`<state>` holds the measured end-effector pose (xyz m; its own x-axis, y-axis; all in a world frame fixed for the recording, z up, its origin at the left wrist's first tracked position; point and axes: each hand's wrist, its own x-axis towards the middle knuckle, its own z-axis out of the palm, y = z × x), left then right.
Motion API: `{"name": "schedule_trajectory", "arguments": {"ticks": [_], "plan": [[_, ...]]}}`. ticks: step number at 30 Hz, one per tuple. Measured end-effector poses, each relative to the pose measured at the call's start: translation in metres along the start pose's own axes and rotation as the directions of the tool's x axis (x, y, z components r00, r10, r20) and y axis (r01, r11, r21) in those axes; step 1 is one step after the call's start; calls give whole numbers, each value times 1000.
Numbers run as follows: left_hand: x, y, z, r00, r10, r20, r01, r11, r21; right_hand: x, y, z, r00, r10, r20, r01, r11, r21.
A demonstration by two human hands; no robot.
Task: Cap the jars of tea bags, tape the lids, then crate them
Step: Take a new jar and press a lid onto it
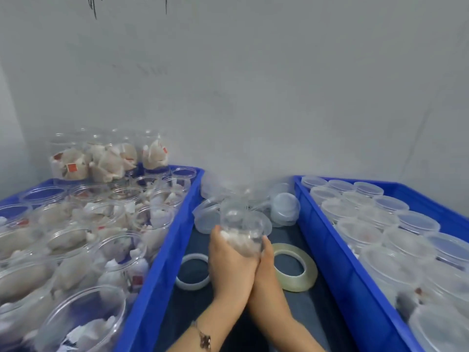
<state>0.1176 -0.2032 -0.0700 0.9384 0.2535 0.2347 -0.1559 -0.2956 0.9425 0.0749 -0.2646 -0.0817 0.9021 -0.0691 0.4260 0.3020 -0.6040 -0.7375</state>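
**Both hands around one jar of tea bags**

My left hand (228, 257) and right hand (266, 260) are pressed together, palms up and fingers curled, cupping a clear jar (241, 232) of tea bags between them. The jar is blurred and tilts away from me, raised above the dark surface (253, 326); I cannot tell whether it has a lid on. A bracelet (204, 337) sits on my left wrist.

Just right of my hands a roll of clear tape (294, 268) lies flat on the surface, and just left of them lies a thinner white ring (193, 273), possibly another roll. Beyond the jar, against the wall, loose clear lids (284, 207) are heaped.

On my left, a blue crate (162, 262) is packed with open jars of tea bags (111, 250), with more jars stacked at its far end. On my right, a second blue crate (355, 275) holds rows of capped jars (396, 235) standing upright.
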Motion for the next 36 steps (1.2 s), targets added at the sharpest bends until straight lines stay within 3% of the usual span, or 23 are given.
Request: {"name": "schedule_trajectory", "arguments": {"ticks": [6,13,18,21,24,28,34,36], "plan": [[-4,-51,15,997,37,66,-39,999,28,-12,64,6,945,298,136,-269,943,-194],[18,-69,24,989,97,109,-99,995,19,47,72,-17,958,274,-85,-285,876,-390],[27,-82,27,988,110,112,-104,993,-52,99,80,-24,958,264,-109,-276,756,-594],[26,-79,24,978,73,196,-56,994,-90,134,97,-26,923,370,-104,-377,819,-434],[25,-73,25,988,115,100,-111,993,-48,162,115,-18,873,480,-87,-487,847,-213],[20,-70,24,990,111,87,-110,994,-14,180,138,5,845,531,-72,-535,840,-89],[21,-73,24,988,130,85,-130,991,-12,186,145,23,898,439,-41,-401,774,-490],[21,-75,25,987,138,86,-137,990,-10,184,142,20,913,406,-45,-368,768,-524]]}}
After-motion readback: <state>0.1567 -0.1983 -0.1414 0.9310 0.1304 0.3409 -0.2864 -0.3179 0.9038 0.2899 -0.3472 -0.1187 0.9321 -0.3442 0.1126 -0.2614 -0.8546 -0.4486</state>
